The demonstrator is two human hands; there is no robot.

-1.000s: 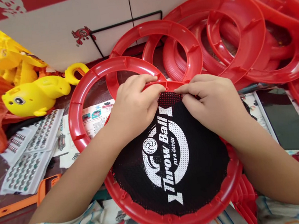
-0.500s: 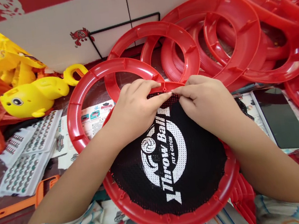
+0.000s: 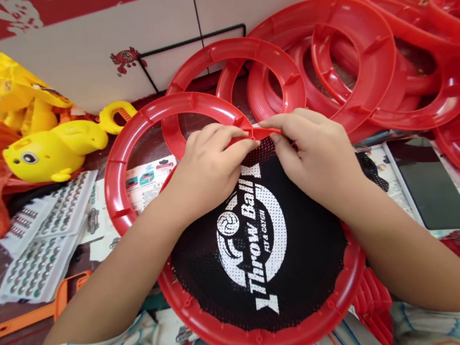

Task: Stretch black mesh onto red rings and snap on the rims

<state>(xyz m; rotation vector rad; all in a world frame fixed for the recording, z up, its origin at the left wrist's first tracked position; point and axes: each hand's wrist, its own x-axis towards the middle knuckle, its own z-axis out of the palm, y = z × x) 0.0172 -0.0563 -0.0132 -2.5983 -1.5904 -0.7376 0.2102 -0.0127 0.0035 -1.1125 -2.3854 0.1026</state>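
Note:
A red plastic ring (image 3: 262, 344) rests against my lap, with a black mesh net (image 3: 311, 264) printed "Throw Ball" stretched across it. At the far side of the ring, my left hand (image 3: 214, 169) pinches the rim and the mesh edge between thumb and fingers. Just right of it, my right hand (image 3: 316, 151) is closed on the same rim, index finger over the outside and thumb on the inner side at the mesh. The fingers partly hide the mesh edge there.
More red rings (image 3: 192, 58) lie overlapped behind and to the right. Yellow toy pieces (image 3: 58, 151) and trays of small round metallic pieces (image 3: 38, 268) are at left, near an orange strap-like part (image 3: 20, 322). A dark-screened tablet (image 3: 432, 184) lies at right.
My right hand's fingers have parted from the left fingertips and now grip over the rim, a little to the right. My left hand stays nearly in place.

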